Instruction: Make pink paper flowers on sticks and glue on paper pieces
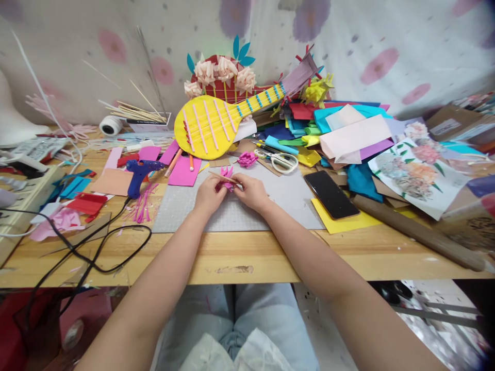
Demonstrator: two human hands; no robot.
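Observation:
Both hands meet over the grey cutting mat [181, 206]. My left hand [209, 194] is closed, its fingertips pinching a small magenta paper piece with pointed tips [227, 173]. My right hand [253, 192] is closed too, around the end of a thin wooden stick [219, 176] that slants across the paper and over the left fingers. How the stick and paper touch is partly hidden by the fingers. Just beyond the hands lies a ruffled magenta paper flower [247, 159]. White-handled scissors [284, 162] rest to its right.
A blue glue gun [139, 175] with a black cord stands at left, near magenta paper strips [144, 205]. Behind is a yellow paper lute [204, 126]. At right are a phone [331, 195], a brown tube [417, 232] and piled coloured paper [356, 134].

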